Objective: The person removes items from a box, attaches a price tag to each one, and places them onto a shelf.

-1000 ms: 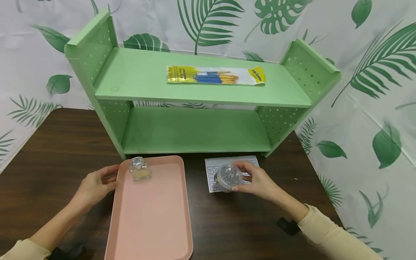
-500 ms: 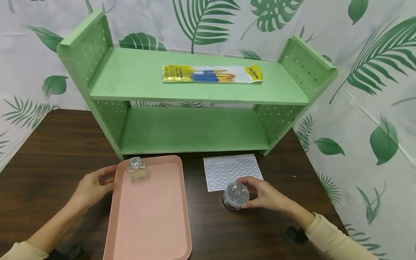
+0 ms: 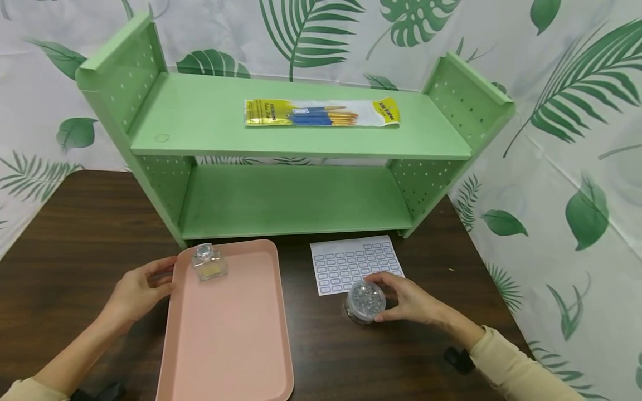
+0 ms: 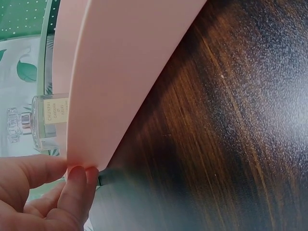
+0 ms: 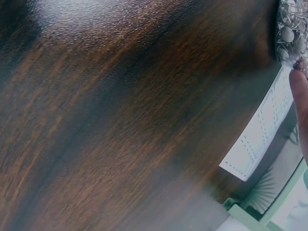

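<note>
The right hand point(image 3: 406, 301) pinches the sides of a round clear jar point(image 3: 366, 301) of silvery pieces, seemingly resting on the dark worktop point(image 3: 326, 356), between that hand and the pink tray's point(image 3: 230, 334) right edge. The left hand point(image 3: 136, 292) pinches the tray near its far-left corner; its long axis runs near to far. Behind, a green shelf point(image 3: 301, 200) stands before leaf-printed cloth point(image 3: 541, 184).

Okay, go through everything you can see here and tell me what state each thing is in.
Pink tray: left rim pinched by the left hand.
Perfume bottle: capped, upright in the tray.
Clear jar: upright, holding silvery bits, gripped by the right hand.
Label sheet: flat, far row incomplete.
Brush pack: lying flat; sealed or not, can't tell.
Green shelf: standing upright.
</note>
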A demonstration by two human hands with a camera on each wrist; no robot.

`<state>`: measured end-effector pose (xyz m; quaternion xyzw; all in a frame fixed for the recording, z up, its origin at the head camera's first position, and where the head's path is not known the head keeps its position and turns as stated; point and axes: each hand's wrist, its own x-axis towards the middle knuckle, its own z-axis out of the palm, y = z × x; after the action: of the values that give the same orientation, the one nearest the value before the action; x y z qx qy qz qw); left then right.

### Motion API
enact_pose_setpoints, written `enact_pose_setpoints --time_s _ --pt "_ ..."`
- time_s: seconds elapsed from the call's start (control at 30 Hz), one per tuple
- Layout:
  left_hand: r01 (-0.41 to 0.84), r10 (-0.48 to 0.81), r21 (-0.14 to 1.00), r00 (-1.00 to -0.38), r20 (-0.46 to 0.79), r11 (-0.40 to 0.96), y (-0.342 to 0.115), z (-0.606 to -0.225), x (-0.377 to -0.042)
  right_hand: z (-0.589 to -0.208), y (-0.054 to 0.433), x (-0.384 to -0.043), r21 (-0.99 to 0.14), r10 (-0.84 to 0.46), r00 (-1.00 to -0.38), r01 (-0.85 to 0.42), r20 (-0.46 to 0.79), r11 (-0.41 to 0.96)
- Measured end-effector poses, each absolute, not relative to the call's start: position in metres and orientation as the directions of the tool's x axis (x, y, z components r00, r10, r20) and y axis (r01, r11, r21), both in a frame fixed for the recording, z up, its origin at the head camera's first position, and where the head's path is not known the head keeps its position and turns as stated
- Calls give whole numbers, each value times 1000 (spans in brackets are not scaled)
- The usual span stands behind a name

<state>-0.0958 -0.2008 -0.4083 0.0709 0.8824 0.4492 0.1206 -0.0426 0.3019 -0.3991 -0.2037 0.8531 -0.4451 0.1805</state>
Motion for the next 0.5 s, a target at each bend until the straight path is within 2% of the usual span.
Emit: enact_pose_setpoints --time_s 0.5 --pt "34 247 798 -958 -146 602 -202 -410 -97 -402 305 -39 -849 -523 -843 -184 -123 496"
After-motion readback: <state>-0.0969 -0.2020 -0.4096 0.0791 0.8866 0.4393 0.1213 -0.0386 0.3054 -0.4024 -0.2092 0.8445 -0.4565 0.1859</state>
